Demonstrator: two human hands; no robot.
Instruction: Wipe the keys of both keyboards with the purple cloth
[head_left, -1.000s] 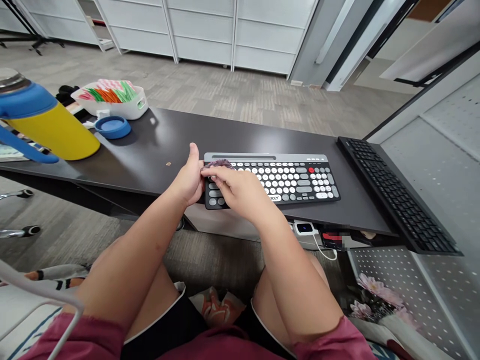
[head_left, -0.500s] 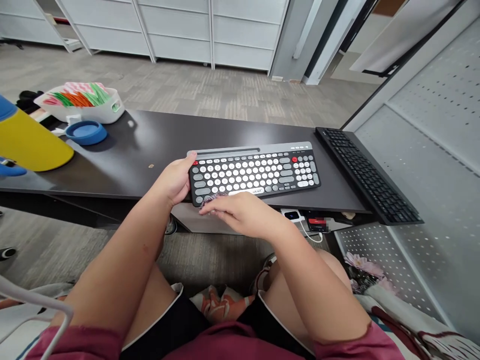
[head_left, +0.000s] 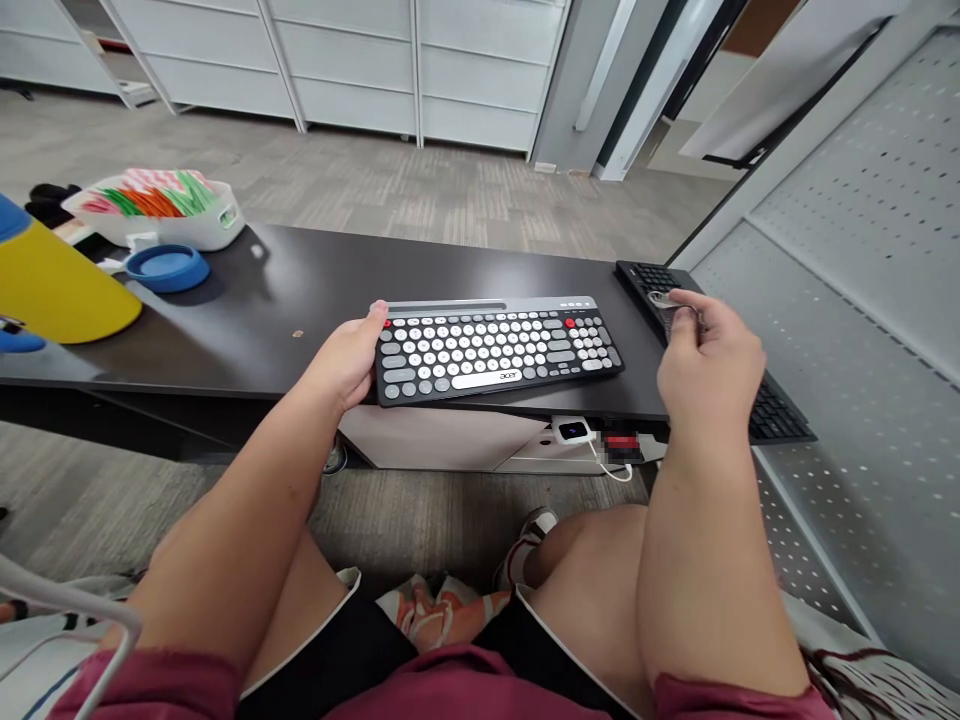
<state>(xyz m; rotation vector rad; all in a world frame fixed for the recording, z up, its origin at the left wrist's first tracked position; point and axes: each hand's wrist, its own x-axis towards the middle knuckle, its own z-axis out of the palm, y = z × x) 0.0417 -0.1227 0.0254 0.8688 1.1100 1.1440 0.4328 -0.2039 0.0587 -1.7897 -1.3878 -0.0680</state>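
My left hand (head_left: 351,358) grips the left end of a grey and black keyboard (head_left: 495,345) with round white and grey keys and two red ones, its thumb on the top left corner. The keyboard lies on the dark desk, its front edge by the desk's edge. At the right, my right hand (head_left: 709,350) is closed on a small crumpled greyish cloth (head_left: 664,303), mostly hidden by the fingers. It is over a long black keyboard (head_left: 780,412) that lies slanted along the desk's right end; I cannot tell whether the cloth touches it.
On the left are a yellow container (head_left: 64,285), a blue round dish (head_left: 167,267) and a white basket (head_left: 217,222) of colourful items. A perforated panel (head_left: 847,270) borders the right. Below the desk edge, a white device (head_left: 572,430) has a cable attached.
My right hand has moved from the grey keyboard's lower left over to the black keyboard at the right, carrying the cloth. My left hand keeps its hold.
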